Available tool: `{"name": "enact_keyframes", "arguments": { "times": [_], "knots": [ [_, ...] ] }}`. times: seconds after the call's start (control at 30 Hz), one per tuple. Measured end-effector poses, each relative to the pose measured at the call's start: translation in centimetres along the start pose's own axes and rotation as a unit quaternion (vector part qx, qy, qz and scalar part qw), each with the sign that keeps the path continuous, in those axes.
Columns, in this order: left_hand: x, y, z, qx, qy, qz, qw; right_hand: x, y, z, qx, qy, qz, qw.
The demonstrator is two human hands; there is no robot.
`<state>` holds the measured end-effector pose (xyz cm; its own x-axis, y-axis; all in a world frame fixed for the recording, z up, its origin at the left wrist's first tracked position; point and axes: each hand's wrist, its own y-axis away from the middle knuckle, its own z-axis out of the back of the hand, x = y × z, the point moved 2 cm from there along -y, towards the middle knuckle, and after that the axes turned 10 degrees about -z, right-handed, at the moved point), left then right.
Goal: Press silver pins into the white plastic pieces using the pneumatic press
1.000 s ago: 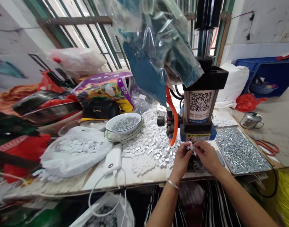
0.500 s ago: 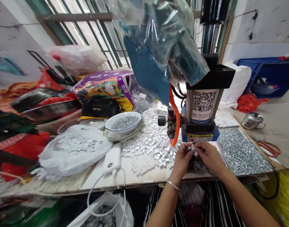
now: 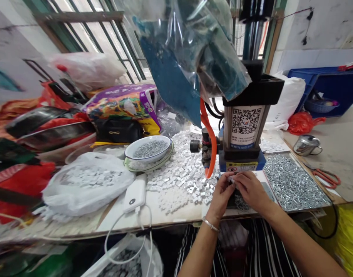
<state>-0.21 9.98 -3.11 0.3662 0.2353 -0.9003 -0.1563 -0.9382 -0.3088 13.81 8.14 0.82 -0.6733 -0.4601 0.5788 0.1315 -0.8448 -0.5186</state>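
My left hand (image 3: 221,193) and my right hand (image 3: 251,190) meet just below the base of a pneumatic press (image 3: 242,127). Between their pinched fingertips is a small white plastic piece (image 3: 230,179), mostly covered by the fingers. Both hands are closed on it. Under my hands a dark area with loose metal pins (image 3: 241,202) partly shows. Left of my hands lies a wide spread of small white plastic blocks (image 3: 190,175). Beside my right hand a tray of metal pins (image 3: 294,182) rests on the table.
An enamel bowl of metal pins (image 3: 149,149), a plastic bag of white pieces (image 3: 88,182) and a white power bank (image 3: 136,193) with a cable stand on the left. Scissors (image 3: 326,177) and a metal cup (image 3: 306,145) lie right. An orange hose (image 3: 211,142) hangs beside the press.
The view has shifted slightly. My fingertips have drawn closer together around the white piece, which shows less now, and my hands sit nearer the press base.
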Motion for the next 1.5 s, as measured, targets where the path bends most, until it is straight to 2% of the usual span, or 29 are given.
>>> {"name": "enact_keyframes", "arguments": {
  "times": [0.17,0.3,0.4,0.5,0.63,0.77,1.03,1.5],
  "knots": [
    [0.0,-0.4,-0.4,-0.006,-0.060,-0.008,0.998,0.1,0.5,0.0,-0.027,0.020,-0.029,0.999],
    [-0.1,-0.6,-0.4,-0.010,-0.124,-0.026,0.992,-0.1,0.5,0.2,-0.025,-0.039,-0.048,0.998],
    [0.0,-0.5,-0.2,-0.016,-0.148,-0.029,0.988,-1.2,1.5,0.9,-0.016,-0.074,-0.061,0.995],
    [0.3,-0.4,0.1,-0.016,-0.146,-0.028,0.989,-3.6,4.1,1.8,-0.031,-0.041,-0.097,0.994],
    [0.5,-0.5,0.2,-0.015,-0.125,-0.016,0.992,-6.8,8.7,2.7,-0.024,0.063,-0.128,0.989],
    [0.2,-0.6,-0.1,-0.010,-0.106,-0.001,0.994,-7.7,11.6,3.1,-0.009,0.152,-0.131,0.980],
    [-0.1,-0.6,0.0,-0.019,-0.132,-0.011,0.991,-6.7,11.2,2.3,-0.015,0.238,-0.117,0.964],
    [0.2,-0.4,0.2,-0.014,-0.118,0.007,0.993,-6.1,11.2,2.2,-0.018,0.246,-0.101,0.964]
  ]
}}
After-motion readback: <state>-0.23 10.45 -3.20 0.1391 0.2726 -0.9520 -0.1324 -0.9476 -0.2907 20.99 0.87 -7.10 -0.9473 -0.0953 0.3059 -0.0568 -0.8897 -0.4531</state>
